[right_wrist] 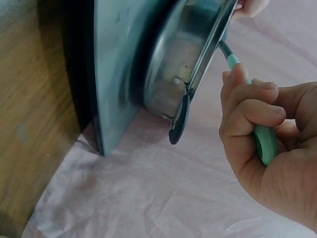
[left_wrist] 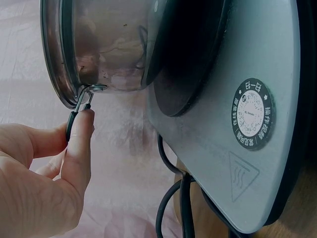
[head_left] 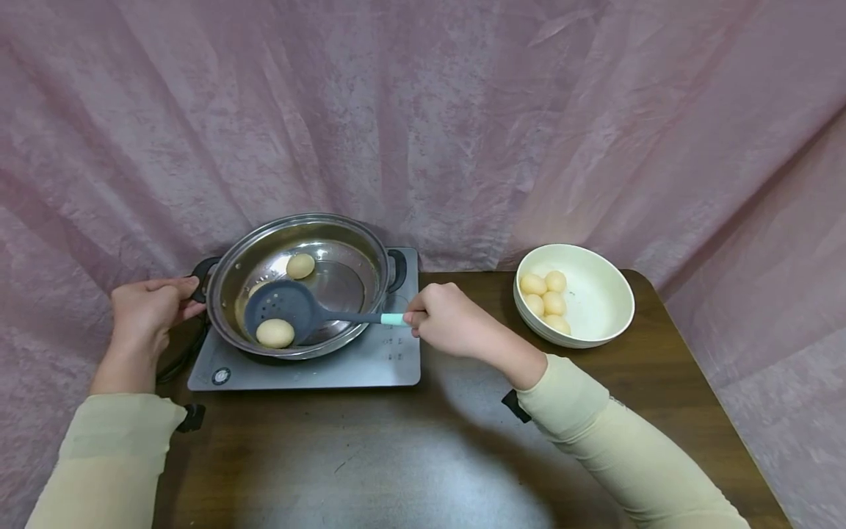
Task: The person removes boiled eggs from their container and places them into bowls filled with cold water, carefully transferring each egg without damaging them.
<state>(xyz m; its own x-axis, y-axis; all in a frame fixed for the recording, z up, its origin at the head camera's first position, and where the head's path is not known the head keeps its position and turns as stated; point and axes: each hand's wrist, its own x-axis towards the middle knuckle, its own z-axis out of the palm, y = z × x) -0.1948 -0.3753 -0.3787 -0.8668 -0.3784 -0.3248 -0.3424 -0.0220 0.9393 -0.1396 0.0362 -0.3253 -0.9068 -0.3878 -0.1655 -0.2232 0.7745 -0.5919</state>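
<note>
At the left of the head view a wide steel pot (head_left: pixel 344 234) sits on a flat cooktop (head_left: pixel 317 375). My left hand (head_left: pixel 148 308) pinches the pot's black left handle (left_wrist: pixel 71 124) between thumb and fingers. My right hand (head_left: pixel 449 319) grips the mint-green handle (right_wrist: pixel 265 144) of a grey skimmer (head_left: pixel 291 305), its perforated head down inside the pot. One pale round ball (head_left: pixel 275 333) overlaps the lower edge of the skimmer head. Another ball (head_left: pixel 300 266) lies toward the pot's back, and a third shows partly behind the skimmer.
A cream bowl (head_left: pixel 601 294) with several pale balls (head_left: pixel 554 302) stands on the wooden table (head_left: pixel 661 382) at the right. Black cables (left_wrist: pixel 185 198) run beside the cooktop's left side. A pink curtain (head_left: pixel 463 132) hangs close behind the pot and bowl.
</note>
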